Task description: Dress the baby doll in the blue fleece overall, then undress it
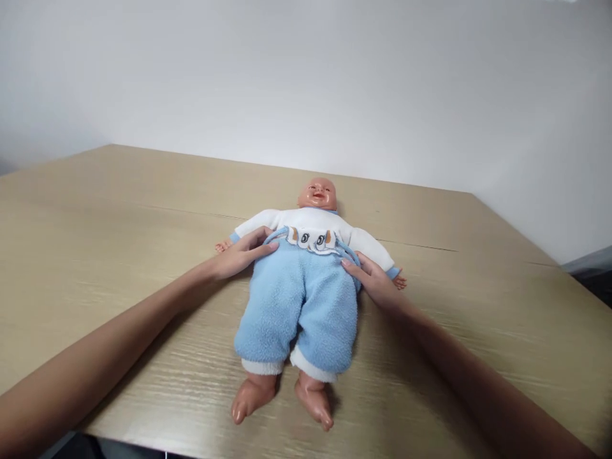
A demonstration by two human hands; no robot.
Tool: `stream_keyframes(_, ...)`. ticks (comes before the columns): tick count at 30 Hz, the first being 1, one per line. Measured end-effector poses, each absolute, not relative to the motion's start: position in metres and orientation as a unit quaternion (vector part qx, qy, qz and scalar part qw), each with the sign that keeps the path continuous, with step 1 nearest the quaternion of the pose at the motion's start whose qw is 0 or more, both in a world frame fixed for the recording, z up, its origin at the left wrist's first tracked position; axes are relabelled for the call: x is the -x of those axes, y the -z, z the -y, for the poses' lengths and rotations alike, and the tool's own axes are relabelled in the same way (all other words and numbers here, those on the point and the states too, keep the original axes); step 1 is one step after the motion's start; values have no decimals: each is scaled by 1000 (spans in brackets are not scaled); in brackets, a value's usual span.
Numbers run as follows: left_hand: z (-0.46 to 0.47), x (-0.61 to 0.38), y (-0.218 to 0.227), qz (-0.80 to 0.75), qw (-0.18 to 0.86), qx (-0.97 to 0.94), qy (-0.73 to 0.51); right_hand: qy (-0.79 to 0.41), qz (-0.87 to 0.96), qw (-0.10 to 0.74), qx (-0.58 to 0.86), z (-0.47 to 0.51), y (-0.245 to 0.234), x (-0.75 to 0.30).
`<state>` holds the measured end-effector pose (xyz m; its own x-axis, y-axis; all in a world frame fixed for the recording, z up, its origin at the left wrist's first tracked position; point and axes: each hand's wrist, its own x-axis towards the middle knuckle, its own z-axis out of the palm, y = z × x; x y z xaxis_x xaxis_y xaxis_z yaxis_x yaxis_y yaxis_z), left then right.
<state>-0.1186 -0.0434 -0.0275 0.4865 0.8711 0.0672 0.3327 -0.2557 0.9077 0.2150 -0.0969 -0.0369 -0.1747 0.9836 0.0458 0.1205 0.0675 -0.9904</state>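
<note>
A baby doll (315,194) lies on its back on a wooden table (119,210), head away from me, bare feet toward me. It wears a white top (313,222) with blue cuffs and fluffy light blue trousers (301,303). My left hand (241,253) grips the trousers' waistband at the doll's left-side hip, fingers curled on the fabric. On the opposite hip, my right hand (373,277) pinches the waistband, thumb on the blue fleece.
A plain white wall (306,76) rises behind the table. The table's near edge runs along the bottom of the view, and its right edge falls away at the far right. A seam line crosses the tabletop behind the doll.
</note>
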Motion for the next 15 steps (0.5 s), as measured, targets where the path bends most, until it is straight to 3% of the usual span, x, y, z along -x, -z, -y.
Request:
stream_keyframes(6, 39, 145, 28, -358, 544, -719, -244, -521, 604, 405, 447, 107, 26, -224)
stream_keyframes(11, 28, 140, 45, -232, 682, -619, -313, -623, 496, 466, 385, 111, 28, -213)
stream_keyframes(15, 24, 139, 50, -230, 704, -597, -309, -642, 464, 492, 362, 106, 31, -205)
